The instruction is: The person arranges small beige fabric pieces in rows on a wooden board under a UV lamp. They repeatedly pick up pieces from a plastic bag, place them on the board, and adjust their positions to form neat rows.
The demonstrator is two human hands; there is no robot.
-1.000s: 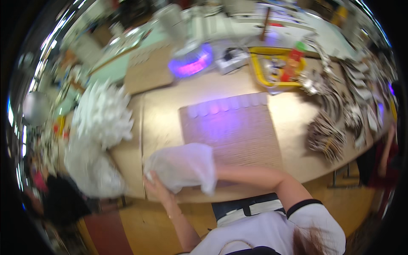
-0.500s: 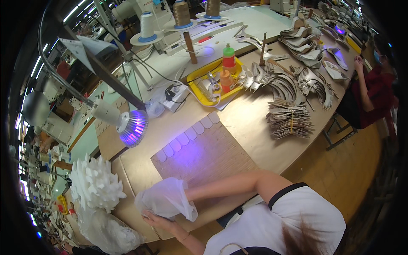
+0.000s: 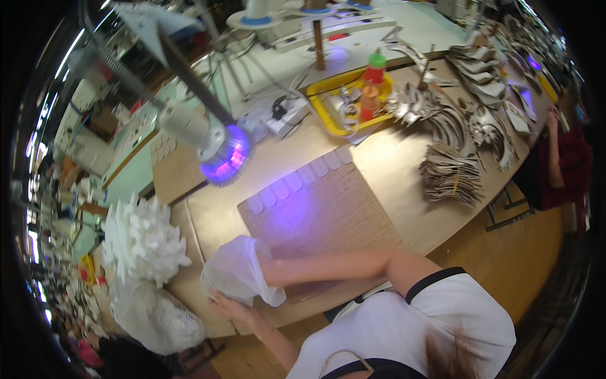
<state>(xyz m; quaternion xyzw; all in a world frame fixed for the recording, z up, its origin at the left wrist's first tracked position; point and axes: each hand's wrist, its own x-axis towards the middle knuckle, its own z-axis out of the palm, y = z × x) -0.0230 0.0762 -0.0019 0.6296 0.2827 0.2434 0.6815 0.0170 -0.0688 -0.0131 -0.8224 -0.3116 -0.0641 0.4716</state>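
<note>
A thin, whitish translucent plastic bag (image 3: 228,268) is lifted at the near edge of the table, its mouth facing right. My right forearm (image 3: 328,268) reaches across from the right and goes into that mouth. The bag's film hides my right hand, so its fingers do not show. From below, my left hand (image 3: 232,308) grips the outside of the bag at its lower edge, fingers curled against the film. Just beyond lies a brown board (image 3: 341,221), with a row of pale rounded pieces (image 3: 294,182) along its far edge.
A lit lamp (image 3: 226,158) hangs over the board's left. White cut pieces (image 3: 145,240) are heaped at left above another plastic bag (image 3: 154,316). A yellow tray (image 3: 322,117) with bottles stands behind; bundled strips (image 3: 449,174) lie right. Another person (image 3: 558,161) is at far right.
The view has shifted, so the table's things sit further right. Both hands stay at the bag, my right arm still inside it; the bag's shape has changed slightly.
</note>
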